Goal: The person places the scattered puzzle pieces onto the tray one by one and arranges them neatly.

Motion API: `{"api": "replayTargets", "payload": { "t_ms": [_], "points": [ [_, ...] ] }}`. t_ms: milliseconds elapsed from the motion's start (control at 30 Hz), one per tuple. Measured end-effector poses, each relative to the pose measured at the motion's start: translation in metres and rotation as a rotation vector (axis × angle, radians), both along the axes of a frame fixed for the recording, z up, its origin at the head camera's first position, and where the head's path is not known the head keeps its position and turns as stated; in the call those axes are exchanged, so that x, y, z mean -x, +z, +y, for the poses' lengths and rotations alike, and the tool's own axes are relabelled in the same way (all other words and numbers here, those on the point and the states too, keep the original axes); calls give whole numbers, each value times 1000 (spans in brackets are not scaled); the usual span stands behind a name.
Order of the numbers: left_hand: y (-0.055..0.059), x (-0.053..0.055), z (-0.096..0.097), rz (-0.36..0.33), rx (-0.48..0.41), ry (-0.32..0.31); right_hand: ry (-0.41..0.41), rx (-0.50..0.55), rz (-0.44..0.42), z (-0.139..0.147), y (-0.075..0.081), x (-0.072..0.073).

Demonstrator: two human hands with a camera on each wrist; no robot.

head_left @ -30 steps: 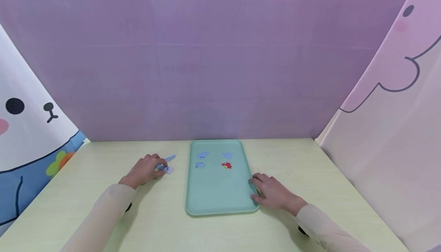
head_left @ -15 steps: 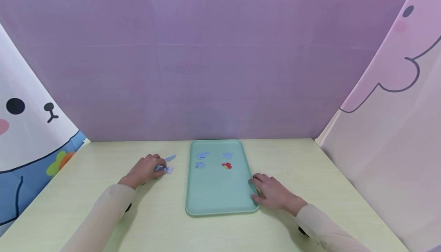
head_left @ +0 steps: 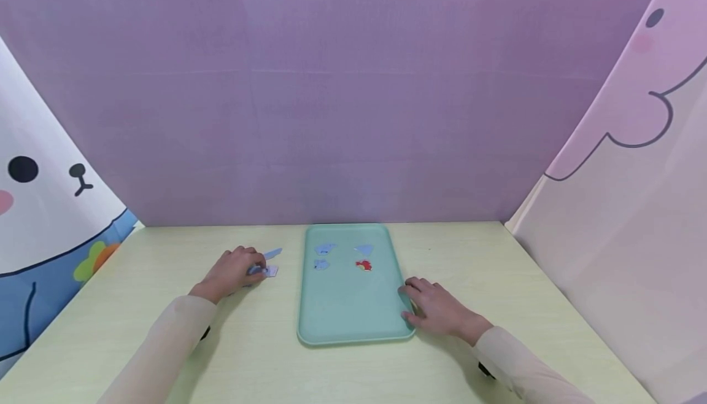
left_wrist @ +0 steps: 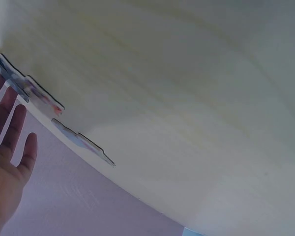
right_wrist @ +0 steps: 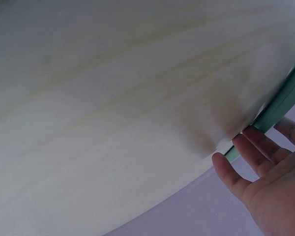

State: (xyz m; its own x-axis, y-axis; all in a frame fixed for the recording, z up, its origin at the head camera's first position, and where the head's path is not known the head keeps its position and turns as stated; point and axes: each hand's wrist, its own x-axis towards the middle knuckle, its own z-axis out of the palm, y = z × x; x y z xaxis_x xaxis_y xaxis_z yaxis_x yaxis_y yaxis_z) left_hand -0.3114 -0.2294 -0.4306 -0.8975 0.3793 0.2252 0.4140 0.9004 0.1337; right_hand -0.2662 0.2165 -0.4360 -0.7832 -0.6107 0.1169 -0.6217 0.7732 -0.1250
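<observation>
1. Left hand (head_left: 234,270), at the tray's 9 o'clock, pinches a blue piece (head_left: 254,269) at the table (head_left: 259,355)
2. Blue strip (head_left: 273,253) at that hand's 2 o'clock, pale piece (head_left: 272,271) at its 3
3. Right hand (head_left: 437,309), fingers spread, touches the green tray (head_left: 353,312) at 4 o'clock
4. Inside it, blue cutouts (head_left: 324,249) and a red cutout (head_left: 363,265), between 10 and 1

Head cam fwd/down, wrist cams close-up, same table (head_left: 265,361)
</observation>
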Motion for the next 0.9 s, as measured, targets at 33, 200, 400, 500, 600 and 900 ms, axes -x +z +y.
{"api": "replayTargets", "payload": {
  "t_ms": [33,200,400,500,600,900],
  "points": [
    [0,0,0,3,-1,0,-1,0,0,0,0,0],
    [1,-1,0,21,-4,-3,5,0,9,0,1,0],
    [2,-1,0,46,12,-5,17,-2,27,-1,1,0],
    [4,-1,2,63,13,-15,15,-8,21,-1,2,0],
    [6,-2,5,82,14,-27,15,-9,18,-1,1,0],
    [5,-7,13,124,-6,-64,18,-6,15,-1,2,-1]
  ]
}}
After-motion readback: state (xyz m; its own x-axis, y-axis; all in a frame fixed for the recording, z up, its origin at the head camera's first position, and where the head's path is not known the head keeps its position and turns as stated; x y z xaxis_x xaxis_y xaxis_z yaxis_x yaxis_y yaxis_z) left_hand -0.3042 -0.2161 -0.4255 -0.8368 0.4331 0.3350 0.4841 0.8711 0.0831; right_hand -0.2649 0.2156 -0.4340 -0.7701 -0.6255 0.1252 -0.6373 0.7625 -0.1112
